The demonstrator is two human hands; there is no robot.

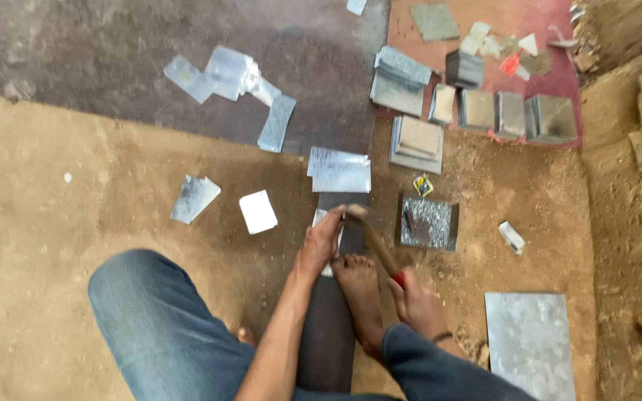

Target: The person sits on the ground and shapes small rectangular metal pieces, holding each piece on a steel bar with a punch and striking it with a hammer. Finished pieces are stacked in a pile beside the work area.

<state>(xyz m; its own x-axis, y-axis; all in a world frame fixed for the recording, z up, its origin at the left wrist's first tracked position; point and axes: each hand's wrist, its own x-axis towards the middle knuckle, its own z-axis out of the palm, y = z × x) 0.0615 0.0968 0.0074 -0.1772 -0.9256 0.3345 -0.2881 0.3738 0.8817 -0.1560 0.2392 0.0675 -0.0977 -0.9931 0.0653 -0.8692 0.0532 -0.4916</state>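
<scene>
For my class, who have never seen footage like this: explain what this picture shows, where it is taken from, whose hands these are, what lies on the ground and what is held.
There is one picture, taken by a camera worn on a person's head, looking down at their own two bare hands. The person sits on an earth floor in blue jeans, one bare foot resting on a long dark bar. The left hand presses a small metal piece onto that bar. The right hand grips a hammer by its wooden handle, the head near the left hand. Around lie cut shiny metal sheets, stacks of square pieces, a larger sheet at the right, and a tray of small bits.
</scene>
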